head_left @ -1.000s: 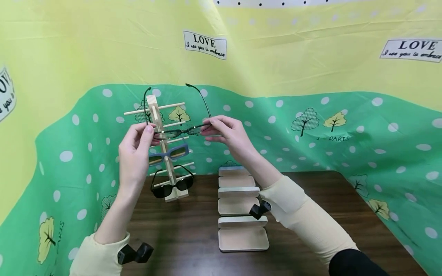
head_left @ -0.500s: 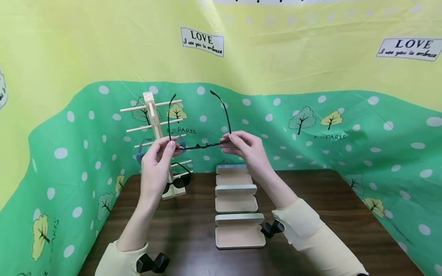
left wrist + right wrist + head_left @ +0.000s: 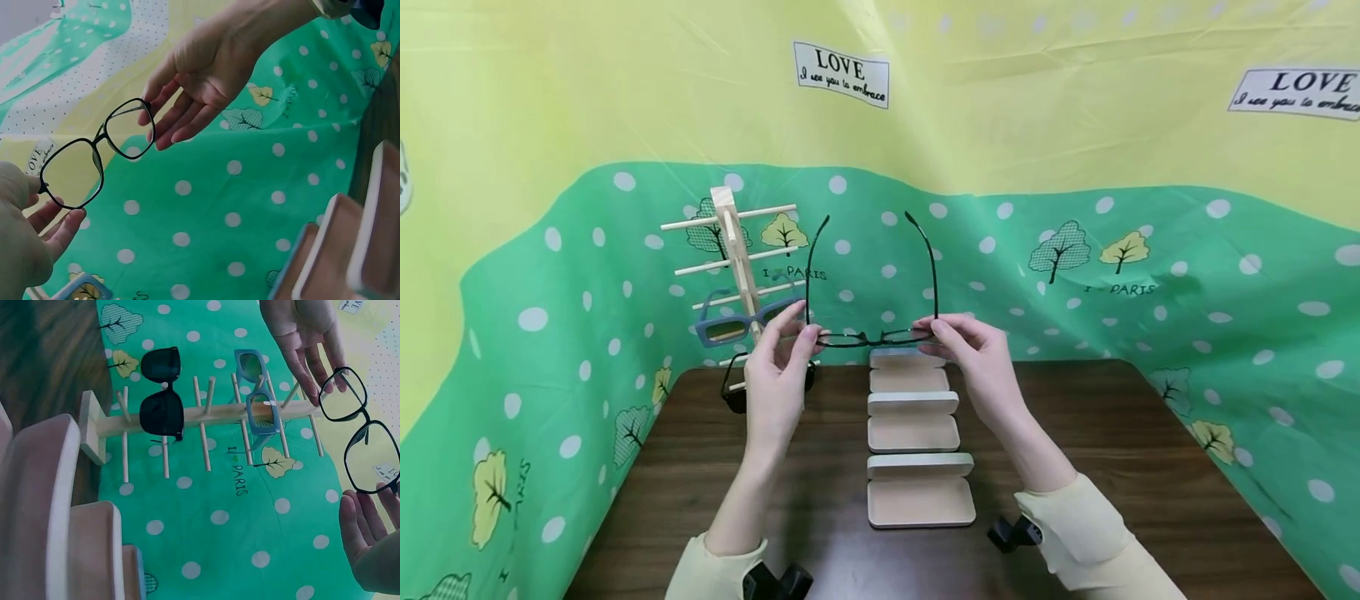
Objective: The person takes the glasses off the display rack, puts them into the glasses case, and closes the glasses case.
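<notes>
Black-framed eyeglasses (image 3: 867, 340) are held up above the table, temples unfolded and pointing away toward the backdrop. My left hand (image 3: 778, 371) pinches their left hinge corner between thumb and fingers. At the opposite corner, my right hand (image 3: 985, 367) pinches the frame the same way. Both clear lenses show whole in the left wrist view, between the left hand (image 3: 31, 231) and the right hand (image 3: 209, 81). The eyeglasses stand higher than three open glasses cases (image 3: 921, 504) lined up front to back on the table.
Left of the hands rises a wooden display stand (image 3: 733, 242) with crossbars. Blue-framed sunglasses (image 3: 724, 331) hang midway up it; black sunglasses (image 3: 161, 412) hang lower, partly hidden by my left hand in the head view. A green and yellow printed cloth (image 3: 1075, 292) backs the dark wood table (image 3: 1075, 417).
Both hands have carried the eyeglasses rightward and somewhat lower, away from the stand and over toward the cases. The grip at both corners stays the same.
</notes>
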### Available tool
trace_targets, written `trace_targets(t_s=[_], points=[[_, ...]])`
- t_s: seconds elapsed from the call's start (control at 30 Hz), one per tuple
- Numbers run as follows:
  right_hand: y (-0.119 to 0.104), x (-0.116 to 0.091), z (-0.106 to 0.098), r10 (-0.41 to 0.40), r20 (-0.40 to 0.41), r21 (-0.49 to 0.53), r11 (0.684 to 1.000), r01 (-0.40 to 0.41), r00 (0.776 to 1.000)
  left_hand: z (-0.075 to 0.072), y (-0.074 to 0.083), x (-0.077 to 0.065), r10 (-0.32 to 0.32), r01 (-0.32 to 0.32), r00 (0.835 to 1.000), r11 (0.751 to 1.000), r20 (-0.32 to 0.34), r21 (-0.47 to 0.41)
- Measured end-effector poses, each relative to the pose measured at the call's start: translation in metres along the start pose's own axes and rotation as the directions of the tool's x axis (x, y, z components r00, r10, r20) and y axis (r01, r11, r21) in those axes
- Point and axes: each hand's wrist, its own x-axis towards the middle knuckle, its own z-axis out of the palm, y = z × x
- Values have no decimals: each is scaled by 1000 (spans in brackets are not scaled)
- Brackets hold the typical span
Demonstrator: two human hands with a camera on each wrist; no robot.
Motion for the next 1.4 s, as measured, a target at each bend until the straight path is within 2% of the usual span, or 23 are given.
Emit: trace_targets(t_s=[0.23,0.4,0.6,0.83,1.03,1.4], points=[[12,-18,-6,14,-41,-23,1000,-15,999,10,-15,-18,53,-53,998,999,-33,7],[24,-34,-11,34,-88,9,999,-33,996,18,-27,-36,119,-117,992,992,-48,39],[37,-54,-15,72,-143,25,997,-69,987,27,-41,-56,152,-151,987,988,-57,28],[50,-73,-17,85,-213,26,996,-81,973,33,-53,-74,95,-95,995,995,-2,-27],[61,-83,-17,100,-239,78,993,-84,966,37,-63,-85,88,-86,996,993,25,-78],[67,-84,-19,75,-239,102,993,-52,968,38,-67,-88,72,-68,995,996,68,-64]])
